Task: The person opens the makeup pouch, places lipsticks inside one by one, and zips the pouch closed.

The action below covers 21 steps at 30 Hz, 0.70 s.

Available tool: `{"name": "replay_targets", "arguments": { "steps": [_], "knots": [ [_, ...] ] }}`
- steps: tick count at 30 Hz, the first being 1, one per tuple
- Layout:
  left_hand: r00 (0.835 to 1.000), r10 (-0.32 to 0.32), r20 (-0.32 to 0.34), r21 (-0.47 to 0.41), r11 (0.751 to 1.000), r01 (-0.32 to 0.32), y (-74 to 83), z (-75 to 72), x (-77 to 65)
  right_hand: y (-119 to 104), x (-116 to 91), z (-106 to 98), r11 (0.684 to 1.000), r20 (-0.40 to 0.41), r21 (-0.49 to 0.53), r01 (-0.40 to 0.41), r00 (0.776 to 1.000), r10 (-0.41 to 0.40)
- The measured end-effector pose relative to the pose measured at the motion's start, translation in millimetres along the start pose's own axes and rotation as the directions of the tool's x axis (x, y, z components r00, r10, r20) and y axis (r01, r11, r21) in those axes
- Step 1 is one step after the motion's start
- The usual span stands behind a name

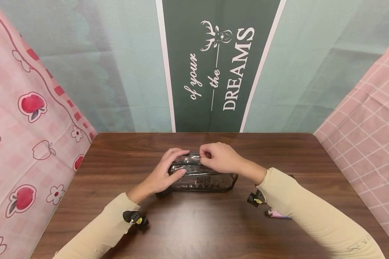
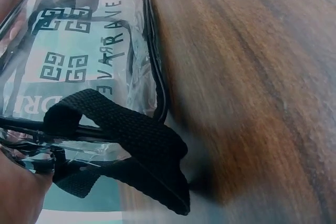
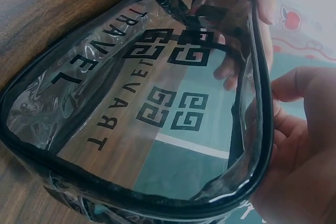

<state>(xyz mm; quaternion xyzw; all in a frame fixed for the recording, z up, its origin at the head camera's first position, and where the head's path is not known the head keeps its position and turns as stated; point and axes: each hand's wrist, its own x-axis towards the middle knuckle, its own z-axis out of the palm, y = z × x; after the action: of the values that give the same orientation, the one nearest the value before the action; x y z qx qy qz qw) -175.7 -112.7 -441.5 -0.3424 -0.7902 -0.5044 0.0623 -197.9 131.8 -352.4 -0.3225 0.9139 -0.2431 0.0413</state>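
A see-through toiletry bag [image 1: 210,185] with black piping and the printed word TRAVEL lies on the wooden table. My left hand [image 1: 164,169] grips its left end, thumb across the near side and fingers over the far top edge. At the top, toward the right, my right hand [image 1: 223,158] has its fingers curled, with thumb and forefinger pinching at the bag's upper edge; the exact spot is hidden by the fingers. A black webbing strap [image 2: 142,140] loops from the left end in the left wrist view. Through the clear panel [image 3: 184,108] no contents show.
Under the right forearm lies a small pink and blue item [image 1: 278,214] with a metal end, like a lighter. A dark thing [image 1: 291,176] peeks out behind that sleeve. The brown table [image 1: 188,230] ends at a printed curtain [image 1: 136,72], with pink cloths at both sides.
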Motion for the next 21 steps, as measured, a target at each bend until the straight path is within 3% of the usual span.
{"name": "replay_targets", "arguments": {
  "steps": [21],
  "knots": [
    [0.999,0.04,-0.018,0.039,0.998,-0.039,-5.0,2.9,-1.1,9.0,1.6,0.6,0.998,-0.011,0.069,0.012,1.0,-0.011]
  ]
}}
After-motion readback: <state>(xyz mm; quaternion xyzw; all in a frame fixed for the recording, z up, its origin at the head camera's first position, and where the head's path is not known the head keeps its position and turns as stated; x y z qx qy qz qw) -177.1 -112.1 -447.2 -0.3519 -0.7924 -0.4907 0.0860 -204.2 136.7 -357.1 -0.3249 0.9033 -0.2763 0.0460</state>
